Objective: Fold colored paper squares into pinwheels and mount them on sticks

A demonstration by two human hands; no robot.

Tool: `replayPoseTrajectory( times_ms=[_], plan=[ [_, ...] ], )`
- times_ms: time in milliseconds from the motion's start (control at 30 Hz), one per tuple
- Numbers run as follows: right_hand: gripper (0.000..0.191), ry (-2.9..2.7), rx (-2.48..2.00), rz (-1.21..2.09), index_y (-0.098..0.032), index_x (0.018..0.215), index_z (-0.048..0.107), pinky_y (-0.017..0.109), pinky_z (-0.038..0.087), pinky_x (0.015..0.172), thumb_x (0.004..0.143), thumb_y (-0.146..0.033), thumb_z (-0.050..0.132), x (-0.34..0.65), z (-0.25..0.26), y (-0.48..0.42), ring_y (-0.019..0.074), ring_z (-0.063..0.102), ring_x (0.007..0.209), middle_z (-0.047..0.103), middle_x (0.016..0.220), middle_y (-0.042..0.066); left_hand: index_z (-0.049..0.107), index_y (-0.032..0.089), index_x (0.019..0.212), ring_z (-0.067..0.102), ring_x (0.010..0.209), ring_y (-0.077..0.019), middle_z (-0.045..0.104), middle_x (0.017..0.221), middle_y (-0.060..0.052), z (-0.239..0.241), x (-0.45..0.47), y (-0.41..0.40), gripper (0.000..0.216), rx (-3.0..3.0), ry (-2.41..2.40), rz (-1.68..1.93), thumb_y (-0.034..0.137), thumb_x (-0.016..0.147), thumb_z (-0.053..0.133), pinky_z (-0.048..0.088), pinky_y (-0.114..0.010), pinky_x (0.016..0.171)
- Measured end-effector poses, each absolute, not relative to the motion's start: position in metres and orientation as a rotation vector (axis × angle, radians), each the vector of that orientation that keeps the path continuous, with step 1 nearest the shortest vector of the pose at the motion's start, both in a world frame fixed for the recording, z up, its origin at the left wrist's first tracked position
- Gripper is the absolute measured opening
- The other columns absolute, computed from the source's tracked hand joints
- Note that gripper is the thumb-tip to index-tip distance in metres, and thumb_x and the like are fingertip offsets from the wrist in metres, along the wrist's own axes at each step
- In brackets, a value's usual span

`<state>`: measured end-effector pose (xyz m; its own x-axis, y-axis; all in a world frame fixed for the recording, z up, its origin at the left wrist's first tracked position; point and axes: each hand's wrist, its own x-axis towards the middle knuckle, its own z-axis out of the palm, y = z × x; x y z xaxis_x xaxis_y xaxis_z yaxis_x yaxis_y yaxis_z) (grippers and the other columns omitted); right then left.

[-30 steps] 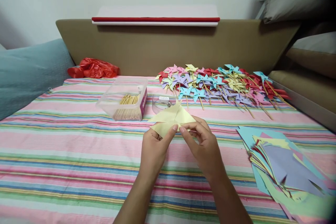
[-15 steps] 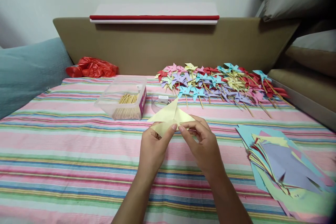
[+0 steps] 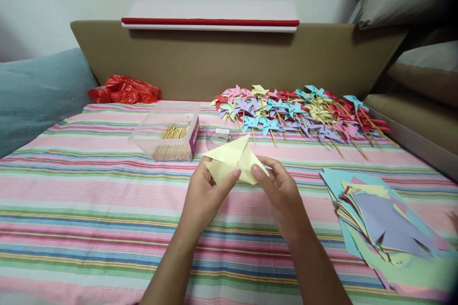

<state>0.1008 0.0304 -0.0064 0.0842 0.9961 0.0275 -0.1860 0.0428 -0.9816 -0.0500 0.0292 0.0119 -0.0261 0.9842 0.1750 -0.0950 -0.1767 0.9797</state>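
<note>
A pale yellow paper pinwheel (image 3: 234, 157), partly folded and with pointed corners, is held up between both hands. My left hand (image 3: 211, 188) grips its left and lower side, thumb pressed near the centre and fingers behind the sheet. On the other side my right hand (image 3: 277, 186) pinches the right blade, thumb in front and fingers mostly hidden behind. No stick shows on this pinwheel. Just beyond it sits a round clear container (image 3: 212, 139) with a white label and small metal bits inside, partly covered by the paper.
A clear plastic box (image 3: 143, 140) of wooden sticks stands left of centre. Finished pinwheels (image 3: 296, 112) on sticks lie at the back right. Cut coloured paper sheets (image 3: 390, 219) are stacked at right. A red plastic bag (image 3: 129, 90) rests at back left on the striped cloth (image 3: 107, 200).
My right thumb has moved right, away from the left thumb, onto the right blade. The pinwheel has turned slightly, with its top point shifting right.
</note>
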Motion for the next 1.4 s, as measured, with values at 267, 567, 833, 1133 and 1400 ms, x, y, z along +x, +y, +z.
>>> replayPoseTrajectory(
  times_ms=[267, 567, 833, 1133, 1400],
  plan=[
    [0.04, -1.136, -1.046, 1.521, -0.022, 0.103, 0.079, 0.031, 0.052, 0.071, 0.074, -0.05, 0.082, 0.114, 0.004, 0.023, 0.0235, 0.069, 0.09, 0.076, 0.109, 0.008, 0.059, 0.019, 0.125, 0.067, 0.112, -0.028, 0.07, 0.127, -0.009, 0.015, -0.066, 0.027, 0.047, 1.337, 0.999, 1.02, 0.031, 0.083, 0.078, 0.054, -0.035, 0.089],
    [0.044, -0.986, -1.106, 1.581, -0.02, 0.107, 0.076, 0.029, 0.051, 0.062, 0.073, -0.047, 0.084, 0.108, -0.006, 0.026, 0.0178, 0.068, 0.072, 0.078, 0.098, 0.006, 0.064, 0.021, 0.125, 0.07, 0.107, -0.0268, 0.074, 0.121, -0.008, 0.015, -0.071, 0.03, 0.044, 1.337, 0.976, 0.933, 0.025, 0.083, 0.076, 0.055, -0.034, 0.088],
    [0.039, -0.566, -0.727, 1.533, -0.024, 0.116, 0.073, 0.029, 0.056, 0.08, 0.08, -0.036, 0.081, 0.093, -0.005, 0.029, 0.0193, 0.07, 0.096, 0.077, 0.11, 0.003, 0.069, 0.018, 0.115, 0.071, 0.101, -0.0226, 0.078, 0.103, -0.008, 0.012, -0.065, 0.031, 0.036, 1.186, 0.938, 1.012, 0.03, 0.083, 0.079, 0.051, -0.033, 0.093],
    [0.035, -0.5, -0.523, 1.644, -0.023, 0.12, 0.072, 0.029, 0.057, 0.084, 0.086, -0.028, 0.077, 0.08, -0.005, 0.027, 0.018, 0.07, 0.096, 0.077, 0.107, 0.002, 0.078, 0.02, 0.1, 0.068, 0.084, -0.014, 0.077, 0.087, -0.002, 0.007, -0.054, 0.03, 0.021, 1.091, 0.855, 1.069, 0.034, 0.085, 0.078, 0.05, -0.024, 0.081],
    [0.036, -0.459, -0.536, 1.623, -0.022, 0.119, 0.073, 0.023, 0.057, 0.074, 0.084, -0.026, 0.078, 0.076, 0.0, 0.025, 0.0142, 0.069, 0.088, 0.078, 0.106, 0.001, 0.077, 0.018, 0.094, 0.066, 0.081, -0.0136, 0.076, 0.088, -0.003, 0.007, -0.051, 0.03, 0.023, 1.035, 0.903, 1.116, 0.033, 0.077, 0.084, 0.05, -0.024, 0.079]
  ],
)
